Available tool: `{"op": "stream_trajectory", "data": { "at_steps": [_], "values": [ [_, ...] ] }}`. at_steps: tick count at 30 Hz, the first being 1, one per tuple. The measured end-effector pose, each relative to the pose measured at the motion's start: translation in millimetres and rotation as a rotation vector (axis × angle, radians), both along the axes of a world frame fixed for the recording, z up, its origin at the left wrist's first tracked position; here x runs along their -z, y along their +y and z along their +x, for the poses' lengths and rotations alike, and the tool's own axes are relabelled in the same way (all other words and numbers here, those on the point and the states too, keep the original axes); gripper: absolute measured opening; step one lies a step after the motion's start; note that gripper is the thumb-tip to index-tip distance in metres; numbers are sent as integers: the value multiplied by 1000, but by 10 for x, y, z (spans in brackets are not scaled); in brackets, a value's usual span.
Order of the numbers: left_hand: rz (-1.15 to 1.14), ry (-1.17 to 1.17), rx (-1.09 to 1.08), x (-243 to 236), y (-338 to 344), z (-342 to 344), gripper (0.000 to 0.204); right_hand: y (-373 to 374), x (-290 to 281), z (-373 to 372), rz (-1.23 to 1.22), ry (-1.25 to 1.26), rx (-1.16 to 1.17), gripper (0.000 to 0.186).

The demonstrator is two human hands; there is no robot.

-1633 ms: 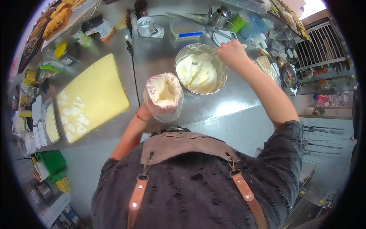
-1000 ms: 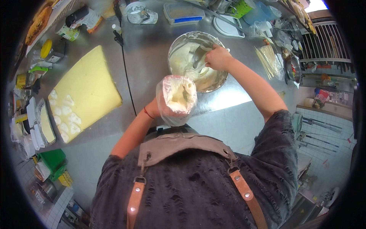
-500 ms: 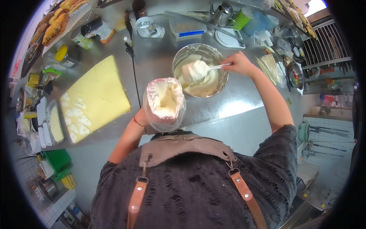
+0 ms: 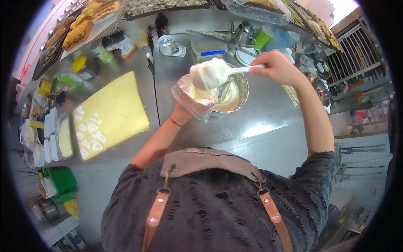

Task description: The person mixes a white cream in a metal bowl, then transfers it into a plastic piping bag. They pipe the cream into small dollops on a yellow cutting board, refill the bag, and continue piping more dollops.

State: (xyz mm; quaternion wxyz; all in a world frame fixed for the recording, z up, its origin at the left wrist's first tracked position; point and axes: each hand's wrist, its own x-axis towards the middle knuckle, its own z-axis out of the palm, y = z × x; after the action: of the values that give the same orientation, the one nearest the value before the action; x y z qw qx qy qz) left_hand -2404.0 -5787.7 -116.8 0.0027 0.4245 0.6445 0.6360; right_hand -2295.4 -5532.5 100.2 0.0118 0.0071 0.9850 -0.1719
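Observation:
My left hand (image 4: 181, 113) is closed around a clear plastic piping bag (image 4: 202, 110), held with its wide mouth up and its folded-back rim smeared with cream. Most of the left fingers are hidden behind the bag. In my right hand (image 4: 277, 68) is the white handle of a spatula (image 4: 244, 69). A large heap of white cream (image 4: 210, 72) on its blade hangs over the bag's mouth. Partly behind the bag stands a metal bowl (image 4: 247, 92), with pale cream (image 4: 230, 100) inside and smeared on its wall.
A yellow cake sheet (image 4: 119, 105) lies to the left, several white cream dollops (image 4: 97, 135) on its near-left part. Farther back are a lidded plastic box (image 4: 209, 47), a metal cup (image 4: 168, 45), a steel pot (image 4: 242, 34) and a dark bottle (image 4: 161, 25). Wooden skewers (image 4: 290, 95) lie at right.
The spatula with its cream has risen out of the bowl and moved left over the bag. My left hand has brought the bag forward and right, against the bowl's near-left side.

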Motion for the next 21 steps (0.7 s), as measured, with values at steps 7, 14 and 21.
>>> {"op": "stream_trajectory", "data": {
  "at_steps": [7,14,21],
  "values": [
    [-53,213,-190,32,-81,-56,77,-1027,173,-60,835,78,-193,13],
    [77,154,-424,152,-87,-209,47,-1752,517,-50,1526,378,-567,19],
    [1,-55,-260,341,-296,-370,46,-1584,274,-35,1723,711,-845,27]
  ]
}}
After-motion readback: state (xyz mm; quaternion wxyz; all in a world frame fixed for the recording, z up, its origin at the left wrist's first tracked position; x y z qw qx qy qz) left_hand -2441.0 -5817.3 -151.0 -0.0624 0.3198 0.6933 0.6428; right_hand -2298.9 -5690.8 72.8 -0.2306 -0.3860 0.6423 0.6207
